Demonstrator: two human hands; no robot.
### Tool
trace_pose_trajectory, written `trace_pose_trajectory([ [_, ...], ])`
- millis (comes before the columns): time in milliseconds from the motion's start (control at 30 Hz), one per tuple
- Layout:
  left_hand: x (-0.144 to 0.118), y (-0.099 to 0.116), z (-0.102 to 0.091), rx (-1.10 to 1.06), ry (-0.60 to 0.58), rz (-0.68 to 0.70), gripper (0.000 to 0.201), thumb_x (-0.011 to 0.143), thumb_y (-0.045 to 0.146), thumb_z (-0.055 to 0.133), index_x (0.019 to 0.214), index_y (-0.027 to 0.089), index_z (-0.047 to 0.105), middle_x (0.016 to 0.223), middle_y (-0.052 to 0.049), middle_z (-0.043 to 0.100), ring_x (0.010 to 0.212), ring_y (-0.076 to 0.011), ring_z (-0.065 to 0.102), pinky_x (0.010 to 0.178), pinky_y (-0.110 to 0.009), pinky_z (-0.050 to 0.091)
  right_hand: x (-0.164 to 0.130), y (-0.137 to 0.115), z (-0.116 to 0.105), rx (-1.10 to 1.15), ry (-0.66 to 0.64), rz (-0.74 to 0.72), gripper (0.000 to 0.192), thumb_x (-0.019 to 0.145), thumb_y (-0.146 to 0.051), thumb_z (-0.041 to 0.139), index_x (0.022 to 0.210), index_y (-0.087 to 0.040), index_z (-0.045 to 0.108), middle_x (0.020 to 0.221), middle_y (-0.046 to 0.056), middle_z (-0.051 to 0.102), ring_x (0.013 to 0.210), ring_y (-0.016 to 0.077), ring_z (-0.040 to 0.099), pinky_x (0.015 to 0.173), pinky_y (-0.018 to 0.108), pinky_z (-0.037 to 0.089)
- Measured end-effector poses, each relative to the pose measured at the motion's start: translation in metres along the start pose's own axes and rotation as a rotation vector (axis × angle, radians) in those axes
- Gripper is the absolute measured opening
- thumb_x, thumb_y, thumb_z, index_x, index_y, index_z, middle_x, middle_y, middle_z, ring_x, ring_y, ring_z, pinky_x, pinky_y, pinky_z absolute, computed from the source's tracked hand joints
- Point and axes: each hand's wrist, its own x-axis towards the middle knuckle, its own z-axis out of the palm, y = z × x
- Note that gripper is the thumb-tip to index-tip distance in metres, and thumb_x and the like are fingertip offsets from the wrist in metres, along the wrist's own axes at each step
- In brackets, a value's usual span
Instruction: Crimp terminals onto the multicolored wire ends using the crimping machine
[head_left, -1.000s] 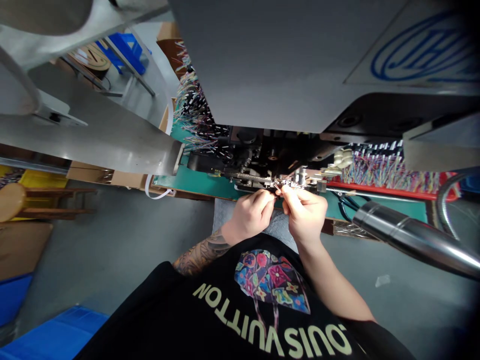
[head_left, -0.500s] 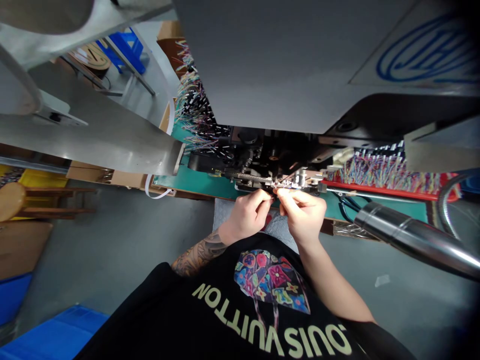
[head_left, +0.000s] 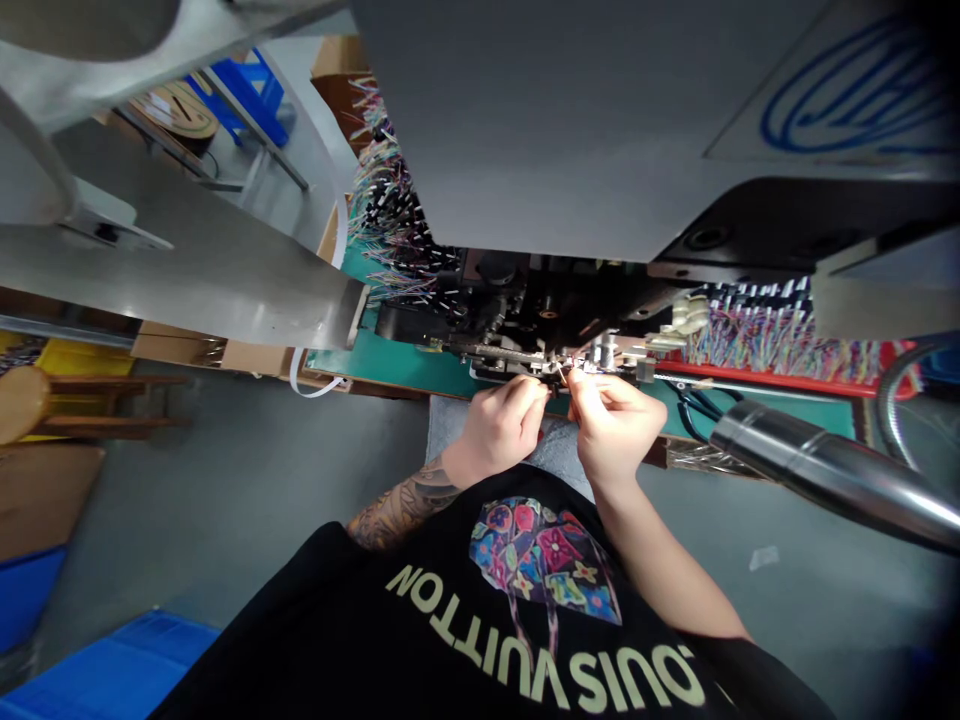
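Both hands are at the front of a grey machine [head_left: 540, 130], just below its metal working parts [head_left: 525, 357]. My left hand [head_left: 504, 425] is closed, thumb and forefinger pinched on something dark and thin that I cannot make out. Close by on the right, my right hand [head_left: 619, 422] pinches a thin wire [head_left: 561, 373] whose pale end shows between the two hands. Fingertips hide most of what is held. Bundles of black cables with coloured wire ends [head_left: 394, 230] lie on the green tabletop [head_left: 397, 362] behind the machine's left side.
A red tray [head_left: 757, 376] with more multicoloured wires [head_left: 780, 335] is on the right. Dark-handled pliers [head_left: 697, 410] lie near a shiny metal tube [head_left: 817, 465]. A curved metal sheet [head_left: 247, 285] juts in from the left. A wooden stool [head_left: 26, 400] stands at far left.
My right hand has moved slightly right, away from the left hand, widening the gap between the fingertips. The left hand stays nearly in place.
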Motion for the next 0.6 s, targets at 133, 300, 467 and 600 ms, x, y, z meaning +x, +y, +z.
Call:
trace_pose_trajectory([
  [133,0.000,-0.001,-0.001,0.017,0.015,0.021,0.017,0.118,0.017,0.058,0.106,0.018,0.070,0.095,-0.006,0.083,0.085,-0.0190,0.085,0.078,-0.028,0.068,-0.001,-0.003,0.002,-0.040,0.020,-0.016,0.048,0.097,-0.047,0.088,0.062,-0.020,0.070,0.052,-0.001,0.056,0.049,0.0114,0.047,0.047,0.029,0.042],
  [300,-0.001,-0.007,-0.003,0.079,0.021,0.096,0.017,0.116,0.012,0.058,0.109,0.018,0.073,0.100,-0.008,0.085,0.088,-0.0195,0.085,0.080,-0.030,0.069,0.000,-0.005,0.000,-0.033,-0.039,-0.013,0.044,0.096,-0.043,0.087,0.061,-0.020,0.074,0.053,0.000,0.062,0.050,0.0123,0.053,0.049,0.027,0.047],
  [467,0.001,-0.012,-0.013,-0.038,-0.099,0.052,0.025,0.117,0.014,0.055,0.102,0.019,0.074,0.098,-0.007,0.085,0.088,-0.0182,0.084,0.080,-0.030,0.068,0.004,0.001,-0.010,0.011,-0.235,0.048,0.038,0.097,-0.042,0.085,0.068,-0.019,0.081,0.050,-0.001,0.061,0.046,0.0106,0.050,0.046,0.025,0.042],
  [600,0.005,-0.012,-0.020,-0.200,-0.196,-0.043,0.021,0.118,0.020,0.061,0.101,0.019,0.073,0.093,-0.004,0.085,0.080,-0.0159,0.082,0.075,-0.027,0.065,0.001,0.007,-0.012,0.005,-0.206,0.044,0.036,0.099,-0.044,0.084,0.073,-0.019,0.083,0.052,-0.002,0.061,0.046,0.0107,0.048,0.047,0.026,0.041],
])
